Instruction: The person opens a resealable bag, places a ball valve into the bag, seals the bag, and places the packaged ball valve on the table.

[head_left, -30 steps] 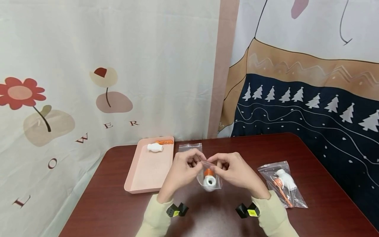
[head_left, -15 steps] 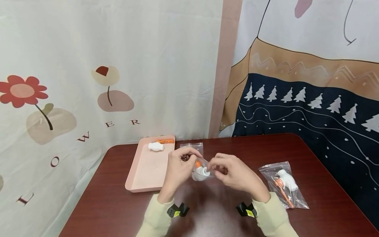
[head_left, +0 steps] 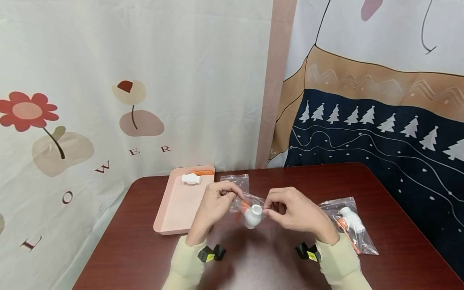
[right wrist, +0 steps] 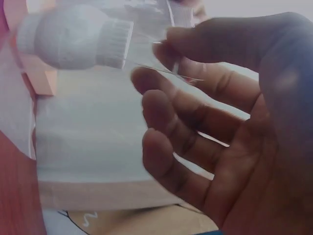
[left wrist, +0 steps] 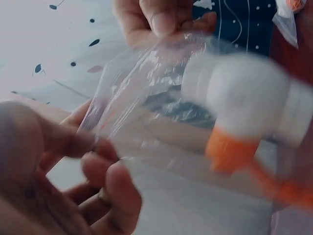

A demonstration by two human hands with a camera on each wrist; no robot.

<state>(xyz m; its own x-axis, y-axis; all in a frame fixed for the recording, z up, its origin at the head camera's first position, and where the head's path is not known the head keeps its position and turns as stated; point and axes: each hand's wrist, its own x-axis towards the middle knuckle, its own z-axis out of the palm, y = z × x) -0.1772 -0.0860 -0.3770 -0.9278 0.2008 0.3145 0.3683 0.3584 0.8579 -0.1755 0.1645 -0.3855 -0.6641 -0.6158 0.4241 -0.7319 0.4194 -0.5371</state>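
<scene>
A clear zip bag (left wrist: 122, 93) hangs stretched between my two hands. My left hand (head_left: 216, 201) pinches one top corner of it between thumb and fingers. At the opposite corner, my right hand (head_left: 293, 209) pinches the plastic between thumb and forefinger, its other fingers loosely curled. Inside the bag sits a white plastic piece (left wrist: 249, 93) with a rounded middle and a ribbed neck at each end. Beside it in the bag is an orange piece (left wrist: 232, 149) with a long thin arm, blurred by motion. The bag is above the table in the head view.
A pink tray (head_left: 174, 217) on the left holds a white piece (head_left: 191, 179) and an orange piece (head_left: 202, 172). Another clear bag (head_left: 235, 181) lies flat behind my hands. To the right, a filled zip bag (head_left: 366, 243) contains similar white and orange parts.
My hands were together at the bag's top edge; they have moved apart, with the right hand further right. The bag is now spread between them, and the white piece inside has tilted.
</scene>
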